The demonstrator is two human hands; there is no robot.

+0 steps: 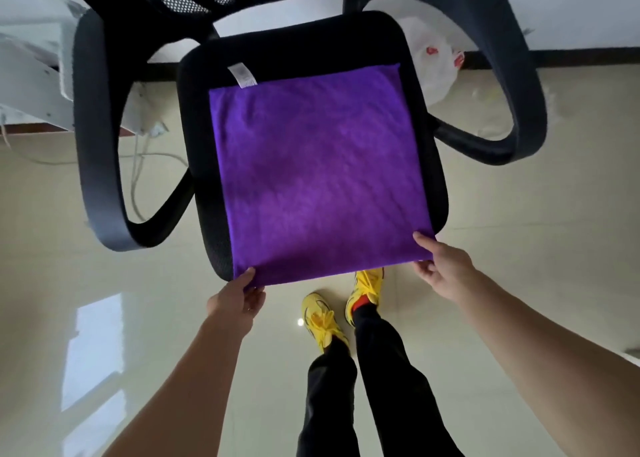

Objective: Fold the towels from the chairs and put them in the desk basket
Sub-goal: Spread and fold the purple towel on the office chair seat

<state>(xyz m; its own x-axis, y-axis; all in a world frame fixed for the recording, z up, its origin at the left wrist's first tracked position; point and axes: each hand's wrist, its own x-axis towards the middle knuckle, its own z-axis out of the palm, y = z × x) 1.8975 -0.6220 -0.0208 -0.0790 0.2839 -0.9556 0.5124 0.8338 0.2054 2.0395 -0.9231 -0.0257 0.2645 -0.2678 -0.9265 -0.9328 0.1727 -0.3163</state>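
Purple towel is spread flat on the office chair seat, label at the back. Left hand and right hand each pinch a front corner, fingers closed on cloth, probably to fold it backward evenly.

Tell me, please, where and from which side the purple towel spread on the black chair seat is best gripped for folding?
Grip the purple towel at its two near corners, coming from the seat's front edge. It lies flat and square on the black chair seat, with those corners overhanging the front, so fingers can pinch under them. The left hand and right hand already hold there.
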